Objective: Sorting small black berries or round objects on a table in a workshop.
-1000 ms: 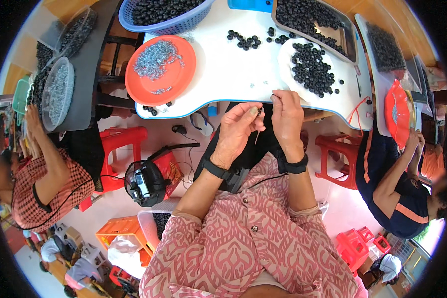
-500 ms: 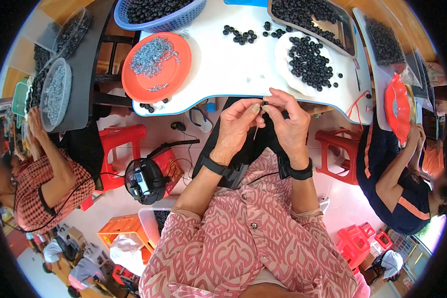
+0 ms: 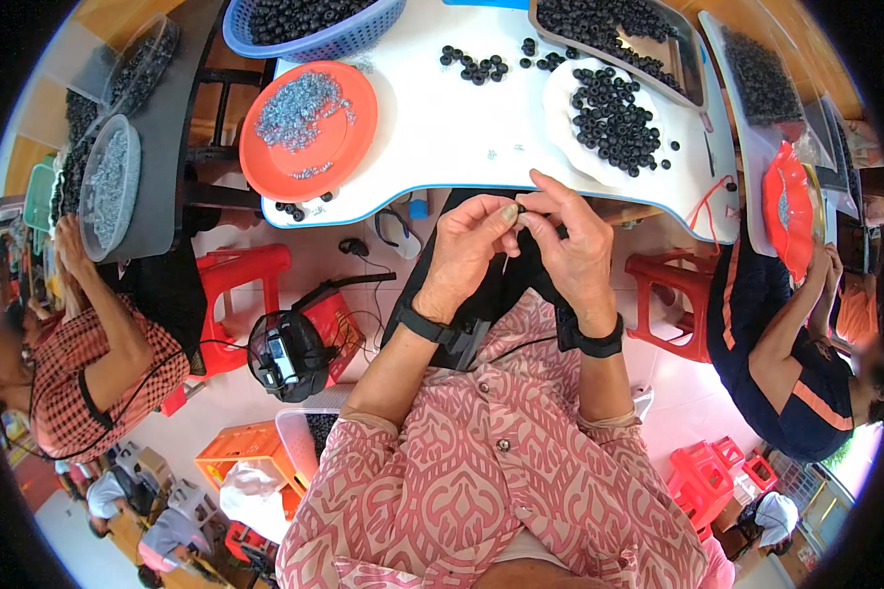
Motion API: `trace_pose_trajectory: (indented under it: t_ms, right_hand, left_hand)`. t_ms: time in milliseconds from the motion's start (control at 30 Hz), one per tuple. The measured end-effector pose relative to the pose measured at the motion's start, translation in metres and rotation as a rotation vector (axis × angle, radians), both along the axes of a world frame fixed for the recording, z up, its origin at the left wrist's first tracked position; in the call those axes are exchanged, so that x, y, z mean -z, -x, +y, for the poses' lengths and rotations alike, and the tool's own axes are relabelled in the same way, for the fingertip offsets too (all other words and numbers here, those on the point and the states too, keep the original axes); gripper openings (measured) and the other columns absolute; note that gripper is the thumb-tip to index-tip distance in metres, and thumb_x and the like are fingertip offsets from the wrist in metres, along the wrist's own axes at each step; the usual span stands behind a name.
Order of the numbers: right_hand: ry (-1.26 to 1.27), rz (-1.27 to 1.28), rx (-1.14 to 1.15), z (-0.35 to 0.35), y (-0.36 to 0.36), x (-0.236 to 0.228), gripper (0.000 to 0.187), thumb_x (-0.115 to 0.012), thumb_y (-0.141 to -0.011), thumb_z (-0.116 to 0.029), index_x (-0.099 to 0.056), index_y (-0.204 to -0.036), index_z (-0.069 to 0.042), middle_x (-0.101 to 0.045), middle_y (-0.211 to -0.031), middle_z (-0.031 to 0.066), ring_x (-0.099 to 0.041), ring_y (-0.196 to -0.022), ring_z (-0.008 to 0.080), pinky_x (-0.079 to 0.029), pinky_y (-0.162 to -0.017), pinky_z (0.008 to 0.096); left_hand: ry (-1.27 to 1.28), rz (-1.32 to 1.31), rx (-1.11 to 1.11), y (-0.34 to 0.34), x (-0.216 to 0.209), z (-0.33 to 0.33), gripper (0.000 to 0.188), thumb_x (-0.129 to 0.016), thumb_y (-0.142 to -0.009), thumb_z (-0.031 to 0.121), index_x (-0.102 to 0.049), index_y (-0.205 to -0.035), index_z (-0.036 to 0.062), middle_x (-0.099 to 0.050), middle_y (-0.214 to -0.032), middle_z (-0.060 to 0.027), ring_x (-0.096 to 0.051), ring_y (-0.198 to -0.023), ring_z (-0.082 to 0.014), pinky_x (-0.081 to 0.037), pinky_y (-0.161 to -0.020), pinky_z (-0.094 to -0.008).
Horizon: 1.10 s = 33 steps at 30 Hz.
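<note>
In front of the table's near edge, my left hand (image 3: 471,245) and my right hand (image 3: 572,247) meet with thumbs and fingertips pinched together. A small black round part (image 3: 520,207) shows between the fingertips, mostly covered by them. Beyond my right hand, a white scalloped plate (image 3: 562,147) carries a heap of black ring-shaped parts (image 3: 614,118). To the far left of my hands, a round red tray (image 3: 349,147) holds a pile of small clear-bluish pieces (image 3: 300,110).
A blue basket (image 3: 363,44) and a metal tray (image 3: 695,69), both with black parts, stand at the back of the white table (image 3: 432,147). Loose black parts (image 3: 476,67) lie between them. People work at left and right; red stools (image 3: 670,304) stand beside me.
My hands stay together in nearly the same place. The right fingertips have shifted slightly around the small part, and less of it shows.
</note>
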State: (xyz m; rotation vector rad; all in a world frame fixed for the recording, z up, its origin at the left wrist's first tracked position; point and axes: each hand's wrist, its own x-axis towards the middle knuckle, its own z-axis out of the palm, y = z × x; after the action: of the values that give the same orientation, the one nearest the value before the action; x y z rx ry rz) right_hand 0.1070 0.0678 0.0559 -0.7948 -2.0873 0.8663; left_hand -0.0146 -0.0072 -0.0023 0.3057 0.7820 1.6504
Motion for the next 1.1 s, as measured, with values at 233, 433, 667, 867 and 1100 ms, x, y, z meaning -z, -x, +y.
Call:
trace_pose_trajectory:
  t_ms: [233, 433, 667, 867, 1100]
  right_hand:
    - [0.529, 0.294, -0.039, 0.000, -0.007, 0.020, 0.035, -0.066, -0.085, 0.007, -0.062, -0.119, -0.001, -0.070, -0.098, 0.0076, -0.066, -0.081, 0.0111, -0.053, -0.073, 0.0236]
    - [0.420, 0.261, -0.102, 0.003, -0.008, 0.019, 0.023, -0.063, -0.086, 0.007, -0.067, -0.108, 0.000, -0.066, -0.096, 0.0070, -0.065, -0.080, 0.0111, -0.052, -0.072, 0.0225]
    - [0.448, 0.296, -0.168, 0.006, -0.008, 0.020, 0.018, -0.063, -0.087, 0.006, -0.068, -0.104, 0.001, -0.062, -0.095, 0.0057, -0.063, -0.079, 0.0113, -0.050, -0.069, 0.0222]
    - [0.444, 0.270, -0.142, 0.007, -0.008, 0.025, 0.013, -0.063, -0.087, 0.005, -0.067, -0.099, 0.001, -0.061, -0.096, 0.0042, -0.060, -0.082, 0.0100, -0.049, -0.070, 0.0221]
    - [0.542, 0.317, -0.033, 0.005, -0.011, 0.030, 0.010, -0.062, -0.088, 0.003, -0.065, -0.098, 0.001, -0.060, -0.096, 0.0027, -0.058, -0.084, 0.0091, -0.047, -0.075, 0.0222]
  left_hand:
    - [-0.024, -0.187, 0.033, 0.002, -0.003, 0.000, 0.016, -0.061, -0.095, 0.013, -0.065, -0.103, 0.0001, -0.066, -0.087, -0.0065, -0.060, -0.067, -0.0106, -0.052, -0.060, -0.0267]
    - [-0.020, -0.259, 0.060, 0.003, -0.003, -0.001, 0.014, -0.061, -0.095, 0.014, -0.065, -0.101, 0.0010, -0.067, -0.087, -0.0078, -0.060, -0.065, -0.0102, -0.051, -0.059, -0.0264]
    - [0.003, -0.285, 0.077, 0.001, -0.006, -0.001, 0.013, -0.060, -0.096, 0.013, -0.065, -0.098, 0.0011, -0.067, -0.085, -0.0083, -0.059, -0.062, -0.0098, -0.050, -0.058, -0.0255]
    - [-0.017, -0.304, 0.080, -0.002, -0.002, 0.000, 0.014, -0.060, -0.096, 0.013, -0.065, -0.099, 0.0007, -0.066, -0.087, -0.0079, -0.059, -0.064, -0.0100, -0.051, -0.059, -0.0266]
    - [-0.038, -0.271, 0.052, -0.003, -0.004, -0.001, 0.023, -0.057, -0.097, 0.010, -0.062, -0.116, -0.0018, -0.068, -0.100, -0.0097, -0.066, -0.084, -0.0159, -0.057, -0.077, -0.0339]
